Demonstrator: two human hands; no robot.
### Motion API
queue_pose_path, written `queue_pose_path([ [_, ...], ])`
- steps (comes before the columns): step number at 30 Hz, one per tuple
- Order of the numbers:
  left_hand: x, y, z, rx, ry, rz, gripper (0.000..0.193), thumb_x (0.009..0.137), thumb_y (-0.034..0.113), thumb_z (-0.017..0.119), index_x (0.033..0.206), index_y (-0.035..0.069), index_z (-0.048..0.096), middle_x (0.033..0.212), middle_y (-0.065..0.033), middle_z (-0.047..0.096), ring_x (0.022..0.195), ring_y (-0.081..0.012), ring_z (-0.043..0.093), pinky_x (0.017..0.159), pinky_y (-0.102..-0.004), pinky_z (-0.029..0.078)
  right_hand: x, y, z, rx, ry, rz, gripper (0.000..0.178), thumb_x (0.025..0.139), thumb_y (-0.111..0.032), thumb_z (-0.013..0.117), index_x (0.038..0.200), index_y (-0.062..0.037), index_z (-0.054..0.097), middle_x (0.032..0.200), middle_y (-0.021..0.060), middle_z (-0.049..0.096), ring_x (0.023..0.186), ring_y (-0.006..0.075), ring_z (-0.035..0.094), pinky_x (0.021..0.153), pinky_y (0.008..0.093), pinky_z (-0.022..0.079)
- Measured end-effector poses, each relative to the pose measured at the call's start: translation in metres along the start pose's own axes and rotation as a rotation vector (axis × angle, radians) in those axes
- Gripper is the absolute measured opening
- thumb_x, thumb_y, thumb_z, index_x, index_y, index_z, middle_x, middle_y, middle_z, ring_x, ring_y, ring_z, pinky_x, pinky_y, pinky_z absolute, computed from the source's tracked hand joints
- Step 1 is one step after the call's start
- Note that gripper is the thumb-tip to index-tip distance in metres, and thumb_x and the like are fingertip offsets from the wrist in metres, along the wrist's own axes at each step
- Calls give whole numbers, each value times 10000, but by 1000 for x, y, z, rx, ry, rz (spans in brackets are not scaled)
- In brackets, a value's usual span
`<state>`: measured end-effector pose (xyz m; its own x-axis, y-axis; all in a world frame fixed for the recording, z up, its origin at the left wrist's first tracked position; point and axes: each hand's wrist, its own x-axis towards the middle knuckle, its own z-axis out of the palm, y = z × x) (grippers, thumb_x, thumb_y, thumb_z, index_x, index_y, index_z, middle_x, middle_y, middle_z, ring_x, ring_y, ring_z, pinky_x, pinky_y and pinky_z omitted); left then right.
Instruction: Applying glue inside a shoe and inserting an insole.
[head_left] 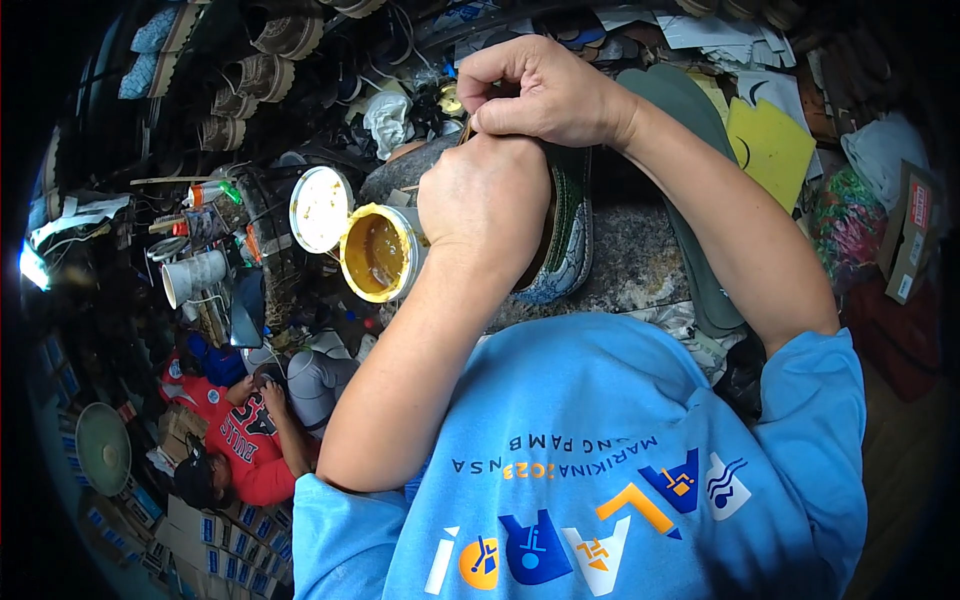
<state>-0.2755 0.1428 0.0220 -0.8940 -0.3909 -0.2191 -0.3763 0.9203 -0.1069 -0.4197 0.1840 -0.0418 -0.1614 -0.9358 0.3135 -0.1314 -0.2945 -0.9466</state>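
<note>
A shoe with a green upper edge and a white-and-blue cracked pattern lies in front of me on a grey stone-like block. My left hand is closed over the shoe's left side and hides much of it. Just beyond it, my right hand pinches thumb against fingers close to the left knuckles. Whatever sits in that pinch is too small or hidden to make out; a thin brownish edge shows below it. Left of my left wrist, an open tub holds yellow-brown paste, with a smeared white lid beside it.
Long dark green sole-shaped sheets lie under my right forearm. Past them is a yellow sheet. A white cup and assorted tools stand at left. Brown shoes line the upper left. A person in red sits lower left.
</note>
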Motion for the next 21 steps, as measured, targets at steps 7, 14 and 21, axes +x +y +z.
queue_pose_path([
  [7, -2, -8, 0, -118, 171, 39, 131, 824, 105, 632, 865, 24, 727, 738, -207, 704, 754, -374, 740, 702, -464, 608, 4, 9, -7, 36, -5, 26, 69, 851, -78, 679, 803, -36, 651, 732, -29, 612, 707, 40, 567, 673, 223, 477],
  [14, -12, -21, -28, -438, 108, 174, 236, 840, 99, 581, 968, -16, 743, 762, -275, 678, 781, -443, 701, 778, -523, 560, 1, 11, -23, 437, 82, 181, 38, 847, 30, 689, 855, -6, 683, 814, 31, 697, 735, 88, 637, 693, 233, 514],
  [21, -24, -35, -51, -491, 2, 325, 184, 809, 81, 564, 827, -15, 720, 769, -284, 672, 814, -442, 699, 808, -527, 553, -6, 9, -32, 427, 126, 236, 74, 781, 41, 702, 841, 5, 677, 828, 50, 668, 737, 112, 621, 701, 233, 494],
])
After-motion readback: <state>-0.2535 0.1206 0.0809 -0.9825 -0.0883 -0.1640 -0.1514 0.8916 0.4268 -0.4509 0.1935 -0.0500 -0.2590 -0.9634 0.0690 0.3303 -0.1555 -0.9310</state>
